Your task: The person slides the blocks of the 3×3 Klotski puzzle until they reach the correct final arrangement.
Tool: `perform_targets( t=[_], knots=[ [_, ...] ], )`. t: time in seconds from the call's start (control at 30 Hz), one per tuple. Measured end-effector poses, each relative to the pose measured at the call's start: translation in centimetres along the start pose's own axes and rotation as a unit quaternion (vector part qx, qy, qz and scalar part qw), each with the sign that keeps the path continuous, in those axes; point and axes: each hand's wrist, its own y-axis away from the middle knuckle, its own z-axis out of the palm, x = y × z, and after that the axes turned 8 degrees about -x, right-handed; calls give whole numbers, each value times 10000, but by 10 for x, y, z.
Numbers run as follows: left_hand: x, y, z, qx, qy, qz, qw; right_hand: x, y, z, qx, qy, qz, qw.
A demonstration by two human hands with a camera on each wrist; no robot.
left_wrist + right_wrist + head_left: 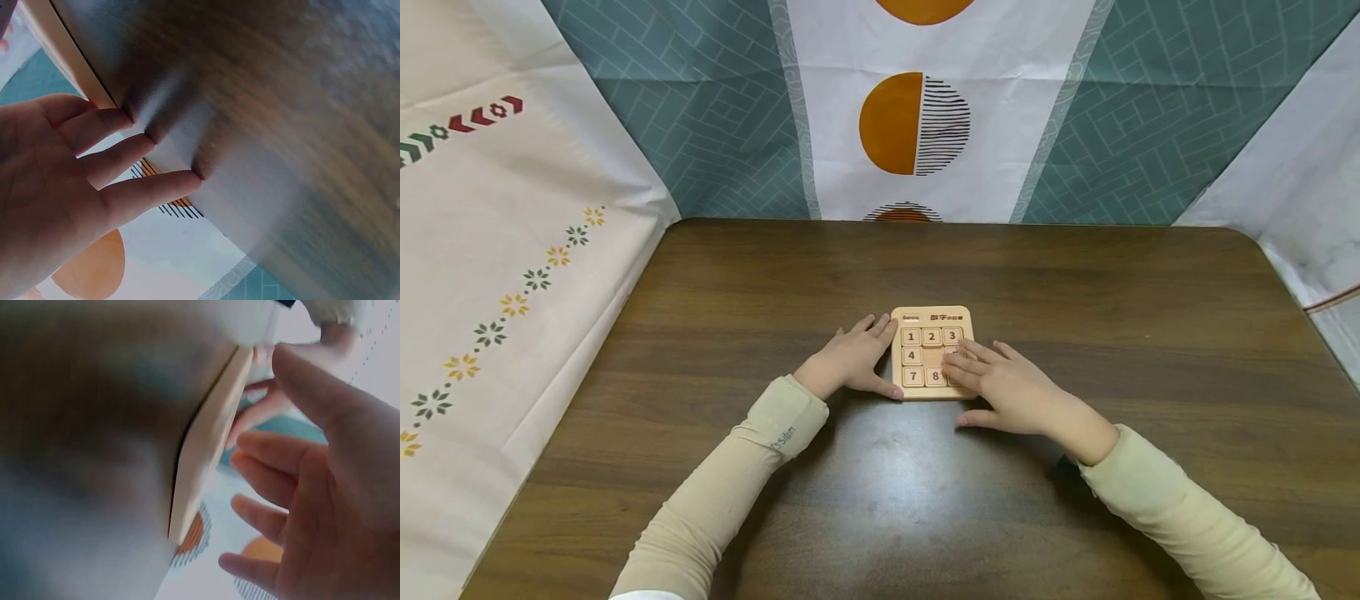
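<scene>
A wooden number puzzle [934, 311] lies flat on the table, its square tiles printed with digits. Tiles 1, 2, 3, 4, 7 and 8 show; the middle slot is bare wood. My left hand [859, 357] rests along the puzzle's left side, fingers straight and thumb at the near left corner. Over the right-hand tiles extends my right hand [1011, 387], its fingertips covering part of them and its thumb off the near edge. In the right wrist view, that hand's fingers are loosely straight above the puzzle's pale side [209, 437].
The dark wooden table [760, 275] runs to a patterned teal and white cloth [722, 133] hanging behind it. White cloth [467, 267] with printed flowers hangs on the left, and more pale cloth [1292, 192] on the right.
</scene>
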Motion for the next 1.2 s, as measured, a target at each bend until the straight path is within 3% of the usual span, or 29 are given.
perform_targets(
  t=[0.2, 0.87, 1.2],
  knots=[
    [0, 0, 1, -13, 23, 2, 10000, 16, 2, -1, -5, 50, 475, 9989],
    [2, 1, -1, -60, -16, -27, 10000, 5, -18, -3, -70, 36, 91, 9999],
    [0, 0, 0, -88, 16, -40, 10000, -1, 6, -2, -6, 3, 126, 9999]
  ],
)
